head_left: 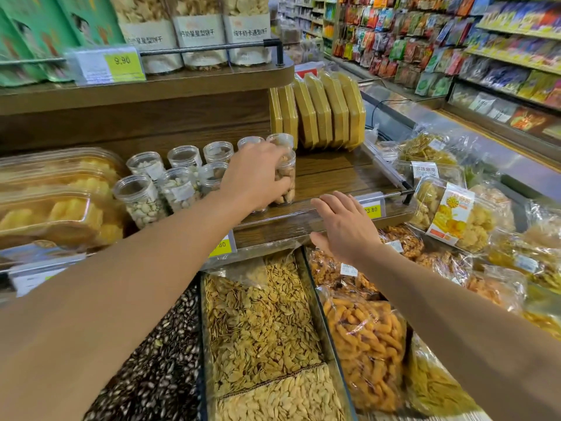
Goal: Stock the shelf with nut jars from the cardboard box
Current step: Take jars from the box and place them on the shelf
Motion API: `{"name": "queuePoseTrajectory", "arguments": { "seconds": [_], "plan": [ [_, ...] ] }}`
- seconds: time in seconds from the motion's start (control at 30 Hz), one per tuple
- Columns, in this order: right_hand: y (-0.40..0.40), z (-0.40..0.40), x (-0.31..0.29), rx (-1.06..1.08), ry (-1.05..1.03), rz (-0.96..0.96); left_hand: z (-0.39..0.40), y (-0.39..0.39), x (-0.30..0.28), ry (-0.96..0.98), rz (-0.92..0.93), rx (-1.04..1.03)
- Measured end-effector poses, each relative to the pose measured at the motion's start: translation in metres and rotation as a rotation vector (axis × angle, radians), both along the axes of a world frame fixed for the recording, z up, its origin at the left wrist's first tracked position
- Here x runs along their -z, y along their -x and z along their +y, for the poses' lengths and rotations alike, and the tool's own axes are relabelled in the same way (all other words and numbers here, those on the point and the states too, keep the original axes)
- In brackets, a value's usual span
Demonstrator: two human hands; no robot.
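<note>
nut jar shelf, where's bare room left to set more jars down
Bare wood lies right of the jar that the left hand grips, bordered behind by the yellow packs and in front by the clear lip under the open right hand. Left of that, the nut jars stand crowded.

Two hands show: the left hand (255, 174) and the right hand (343, 226). On the wooden shelf (331, 174) stand ten clear nut jars (142, 199) that can be counted, one of them under the left hand and partly hidden. Behind them lean six flat yellow packs (321, 110). The shelf above carries three tall biscuit jars (200, 38). Four yellow price tags (121, 60) are visible. Below lie three open bins of seeds (258, 323).
</note>
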State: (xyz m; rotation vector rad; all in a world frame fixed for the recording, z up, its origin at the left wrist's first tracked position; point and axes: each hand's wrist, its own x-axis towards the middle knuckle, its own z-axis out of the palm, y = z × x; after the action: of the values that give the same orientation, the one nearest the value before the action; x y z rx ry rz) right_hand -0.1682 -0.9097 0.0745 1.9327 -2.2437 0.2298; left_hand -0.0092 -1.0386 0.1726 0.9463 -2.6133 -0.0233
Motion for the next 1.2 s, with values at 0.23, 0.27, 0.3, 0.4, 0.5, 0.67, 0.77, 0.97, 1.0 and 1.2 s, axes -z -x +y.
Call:
{"name": "queuePoseTrajectory", "arguments": {
  "seconds": [0.23,0.27,0.3,0.4,0.5,0.67,0.77,0.97,1.0,1.2],
  "plan": [
    [-0.070,0.044,-0.036,0.020,-0.019,0.040,0.060,-0.095,0.012,-0.071,0.024,-0.027],
    [-0.084,0.051,-0.037,0.020,-0.026,0.038,0.068,-0.112,0.016,-0.083,0.024,-0.031],
    [-0.099,0.057,-0.038,0.018,-0.029,0.035,0.077,-0.130,0.020,-0.083,0.020,-0.034],
    [-0.145,0.075,-0.038,-0.017,-0.020,-0.011,0.101,-0.184,0.036,-0.121,0.043,-0.058],
    [-0.194,0.095,-0.033,-0.053,-0.038,-0.069,0.131,-0.240,0.052,-0.157,0.046,-0.102],
    [-0.285,0.137,-0.012,-0.192,-0.092,-0.138,0.197,-0.343,0.092,-0.212,0.040,-0.261],
    [-0.337,0.165,0.000,-0.286,-0.119,-0.115,0.244,-0.396,0.105,-0.212,0.014,-0.357],
    [-0.436,0.230,0.021,-0.480,-0.162,-0.131,0.351,-0.502,0.113,-0.255,0.044,-0.514],
    [-0.453,0.240,0.024,-0.495,-0.181,-0.153,0.367,-0.519,0.113,-0.274,0.033,-0.547],
    [-0.545,0.288,0.030,-0.572,-0.255,-0.193,0.435,-0.618,0.121,-0.317,-0.004,-0.718]
  ]
}}
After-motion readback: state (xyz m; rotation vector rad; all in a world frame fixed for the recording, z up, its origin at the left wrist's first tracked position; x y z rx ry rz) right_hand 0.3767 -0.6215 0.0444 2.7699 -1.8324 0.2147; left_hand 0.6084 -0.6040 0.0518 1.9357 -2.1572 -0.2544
